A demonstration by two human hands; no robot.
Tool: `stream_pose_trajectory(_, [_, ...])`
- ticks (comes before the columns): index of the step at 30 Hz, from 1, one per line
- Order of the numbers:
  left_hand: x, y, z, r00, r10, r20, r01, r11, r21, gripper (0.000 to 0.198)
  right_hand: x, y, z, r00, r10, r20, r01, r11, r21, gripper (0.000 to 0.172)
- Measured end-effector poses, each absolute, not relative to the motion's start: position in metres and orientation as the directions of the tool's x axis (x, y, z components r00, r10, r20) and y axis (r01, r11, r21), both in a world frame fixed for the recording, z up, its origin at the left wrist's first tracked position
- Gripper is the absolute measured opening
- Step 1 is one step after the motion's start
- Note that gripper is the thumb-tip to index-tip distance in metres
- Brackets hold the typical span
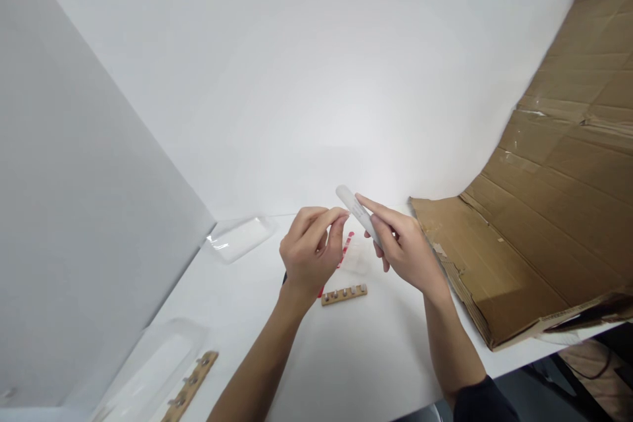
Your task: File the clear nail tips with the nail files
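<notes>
Beside our bench [376,356]
We see cardboard [554,198] at three o'clock, a clear tray [240,237] at eight, a wooden strip [344,294] at six.

We find nothing we can read here. The white strip [357,211] held between our left hand [309,254] and right hand [405,250] bears faint grey marks, too small and blurred to make out.

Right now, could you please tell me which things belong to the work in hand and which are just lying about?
In hand: white stick, held between left hand and right hand.
Lying about: wooden peg strip, red strip, clear tray, flattened cardboard.
</notes>
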State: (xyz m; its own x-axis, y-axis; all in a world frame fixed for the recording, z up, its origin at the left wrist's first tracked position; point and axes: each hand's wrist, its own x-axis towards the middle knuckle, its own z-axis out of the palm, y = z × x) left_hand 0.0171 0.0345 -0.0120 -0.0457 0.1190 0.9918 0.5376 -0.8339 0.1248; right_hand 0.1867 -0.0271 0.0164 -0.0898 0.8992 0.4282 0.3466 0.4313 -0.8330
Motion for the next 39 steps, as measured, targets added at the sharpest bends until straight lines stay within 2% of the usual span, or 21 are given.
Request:
stream_pose_trajectory(9, [0.0175, 0.0354, -0.0152, -0.052, 0.112, 0.992, 0.535, -0.836, 0.122, 0.017, 0.1885, -0.0267, 0.0162, -0.106, 0.923, 0.37, 0.214, 0.384, -0.898, 0.048])
stream_pose_trajectory(12, [0.0175, 0.035, -0.0148, -0.053, 0.096, 0.994, 0.532, -0.84, 0.109, 0.017, 0.1887, -0.0262, 0.0158, -0.067, 0.925, 0.373, 0.241, 0.378, -0.894, 0.048])
stream_pose_trajectory(17, [0.0184, 0.0351, -0.0161, -0.054, 0.087, 0.995, 0.545, -0.832, 0.103, 0.014, 0.1882, -0.0267, 0.0168, -0.136, 0.939, 0.317, 0.255, 0.342, -0.905, 0.049])
stream_pose_trajectory(28, [0.0205, 0.0344, -0.0151, -0.046, 0.099, 0.994, 0.533, -0.839, 0.108, 0.018, 0.188, -0.0263, 0.015, -0.099, 0.94, 0.327, 0.236, 0.341, -0.91, 0.048])
stream_pose_trajectory(39, [0.0211, 0.0341, -0.014, -0.033, 0.097, 0.995, 0.53, -0.842, 0.1, 0.02, 0.1877, -0.0292, 0.0171, -0.134, 0.935, 0.329, 0.257, 0.354, -0.899, 0.048])
